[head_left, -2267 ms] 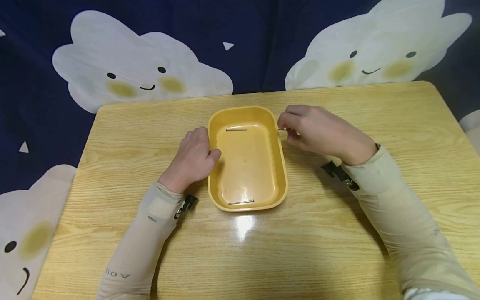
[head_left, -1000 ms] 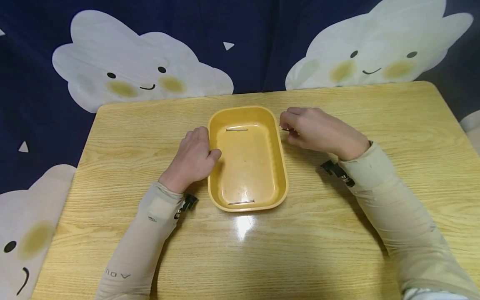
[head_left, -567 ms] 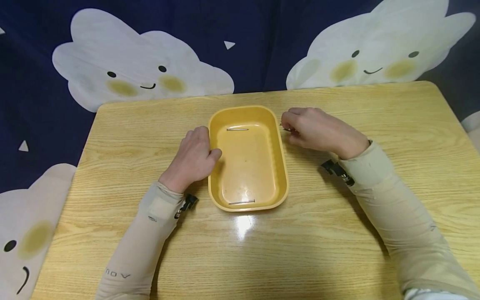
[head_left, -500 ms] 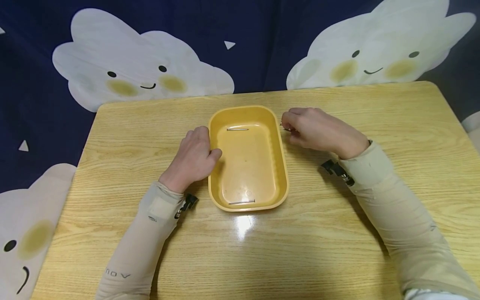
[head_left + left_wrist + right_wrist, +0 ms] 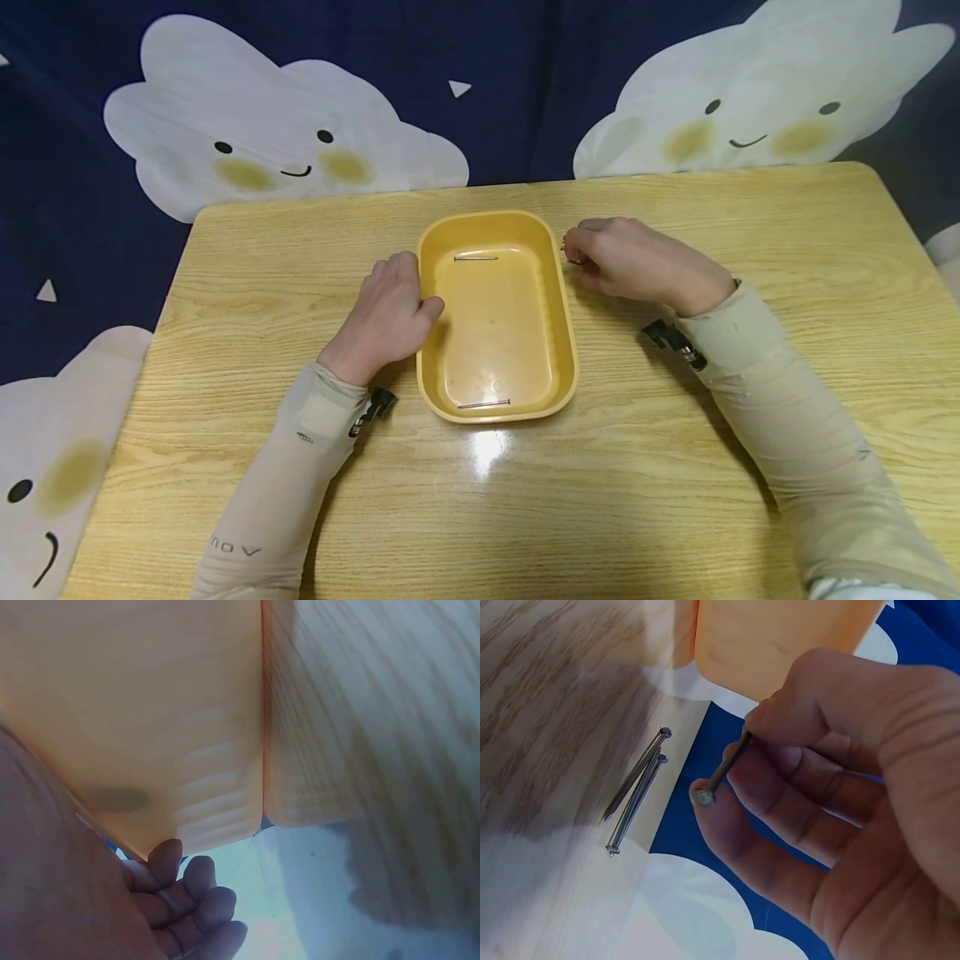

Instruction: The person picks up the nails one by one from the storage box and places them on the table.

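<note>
My left hand (image 5: 388,310) holds the left rim of a yellow plastic tray (image 5: 495,333), thumb over the inside and the other fingers along the outer wall. Two nails lie on the tray's floor, the far nail (image 5: 476,258) near its back end and the near nail (image 5: 483,404) by the front wall. Just right of the tray, my right hand (image 5: 637,260) pinches another nail (image 5: 727,766) between thumb and fingers, its head pointing out. Below that hand in the right wrist view, a small cluster of nails (image 5: 636,799) rests on the table.
The wooden table (image 5: 375,517) carries the tray near its back edge. Behind it hangs a dark blue cloth (image 5: 517,100) printed with white clouds. A small black camera mount sits on each sleeved wrist.
My right hand has shifted slightly right, away from the tray's rim, keeping a nail pinched, and that nail's angle has turned. The left hand, tray and two nails inside stay put.
</note>
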{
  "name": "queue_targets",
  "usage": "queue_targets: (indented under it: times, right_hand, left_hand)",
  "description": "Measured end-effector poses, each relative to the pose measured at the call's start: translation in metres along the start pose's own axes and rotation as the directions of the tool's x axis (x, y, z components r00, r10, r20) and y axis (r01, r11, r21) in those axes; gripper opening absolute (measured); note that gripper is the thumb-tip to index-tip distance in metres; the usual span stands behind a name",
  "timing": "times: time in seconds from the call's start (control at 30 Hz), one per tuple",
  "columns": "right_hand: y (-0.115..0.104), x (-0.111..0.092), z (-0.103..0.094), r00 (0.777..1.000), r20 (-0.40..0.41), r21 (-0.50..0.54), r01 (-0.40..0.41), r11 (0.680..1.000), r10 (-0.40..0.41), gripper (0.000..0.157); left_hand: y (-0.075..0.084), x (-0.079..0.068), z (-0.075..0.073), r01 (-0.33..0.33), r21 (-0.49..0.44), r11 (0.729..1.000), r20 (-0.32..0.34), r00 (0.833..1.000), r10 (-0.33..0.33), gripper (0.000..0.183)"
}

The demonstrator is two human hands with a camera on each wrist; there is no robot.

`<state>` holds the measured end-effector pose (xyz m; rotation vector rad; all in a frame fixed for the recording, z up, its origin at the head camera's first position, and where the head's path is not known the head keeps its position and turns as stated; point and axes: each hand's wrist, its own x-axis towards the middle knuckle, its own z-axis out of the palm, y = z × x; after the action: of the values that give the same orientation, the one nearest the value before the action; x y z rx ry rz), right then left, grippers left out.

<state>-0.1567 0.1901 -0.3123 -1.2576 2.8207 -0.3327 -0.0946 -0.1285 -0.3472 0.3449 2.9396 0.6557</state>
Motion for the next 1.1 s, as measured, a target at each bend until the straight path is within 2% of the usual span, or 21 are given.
queue_targets:
  times: [0.43, 1.1]
  right_hand:
    - [0.005, 0.0, 0.003, 1.0, 0.008, -0.002, -0.007, 1.0, 0.007, 0.012]
    - [0.016, 0.004, 0.012, 1.0, 0.007, -0.01, -0.011, 1.0, 0.011, 0.016]
  left_hand:
    - [0.0, 0.0, 0.0, -0.004, -0.001, 1.0, -0.01, 1.0, 0.004, 0.026]
    - [0.001, 0.0, -0.002, 0.002, -0.008, 1.0, -0.003, 1.0, -0.002, 0.027]
